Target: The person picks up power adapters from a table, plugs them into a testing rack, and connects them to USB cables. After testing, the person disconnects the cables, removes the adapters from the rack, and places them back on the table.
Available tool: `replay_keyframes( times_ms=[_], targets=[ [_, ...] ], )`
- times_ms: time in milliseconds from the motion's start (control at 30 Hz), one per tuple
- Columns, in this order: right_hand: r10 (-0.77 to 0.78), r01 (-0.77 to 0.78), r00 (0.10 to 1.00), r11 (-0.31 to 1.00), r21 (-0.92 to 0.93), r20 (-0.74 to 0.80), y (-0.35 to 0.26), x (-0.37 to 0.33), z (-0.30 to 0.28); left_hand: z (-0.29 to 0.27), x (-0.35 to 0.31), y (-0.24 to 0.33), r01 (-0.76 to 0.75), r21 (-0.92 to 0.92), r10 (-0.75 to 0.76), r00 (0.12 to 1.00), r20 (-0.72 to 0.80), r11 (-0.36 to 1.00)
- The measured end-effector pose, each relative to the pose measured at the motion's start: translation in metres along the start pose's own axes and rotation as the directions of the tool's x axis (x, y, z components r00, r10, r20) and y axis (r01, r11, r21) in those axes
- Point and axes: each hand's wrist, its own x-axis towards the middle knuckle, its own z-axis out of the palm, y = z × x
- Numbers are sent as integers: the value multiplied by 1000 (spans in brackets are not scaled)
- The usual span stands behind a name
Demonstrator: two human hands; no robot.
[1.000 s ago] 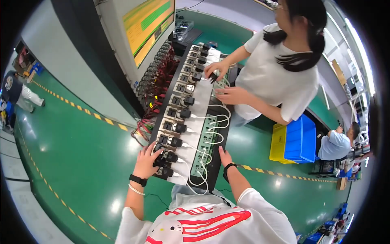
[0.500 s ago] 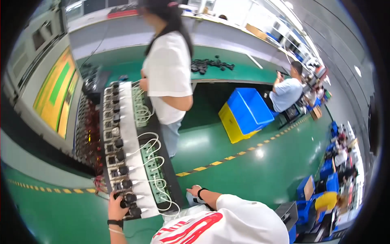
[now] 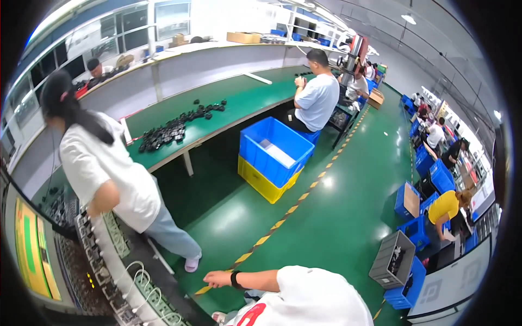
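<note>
My right hand (image 3: pixel 217 279) hangs over the floor beside the test bench, a black band on its wrist. Its fingers are loosely bent and apart, and nothing shows in them. My left hand is out of view. Nearest to the right hand is the bench (image 3: pixel 179 290), its dark edge running along the lower left. White cables (image 3: pixel 138 271) loop over green socket boards (image 3: pixel 116 233) on it. A row of black and pale adapters (image 3: pixel 93 251) lines a light strip on its far side.
A co-worker in a white shirt (image 3: pixel 109 168) stands at the bench's far end. Beyond, a green worktable (image 3: pixel 217 122) holds a pile of black parts (image 3: pixel 166 133). A blue crate (image 3: pixel 277 149) sits on a yellow one (image 3: pixel 266 185). A grey crate (image 3: pixel 389 263) stands at right.
The view has swung right, so the bench has slid to the lower left. My left hand, earlier on black adapters at the bench's near end, has left the view. The co-worker appears farther left.
</note>
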Motion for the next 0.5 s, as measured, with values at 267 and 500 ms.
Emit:
replay_keyframes(
  times_ms=[267,500],
  targets=[
    [-142,-57,864,926,374,484,-73,-134,-38,208,35,214,2,-398,327,567,756,917],
    [-386,143,825,849,508,412,-77,-137,-77,247,62,221,-72,-424,390,554,736,903]
  ],
)
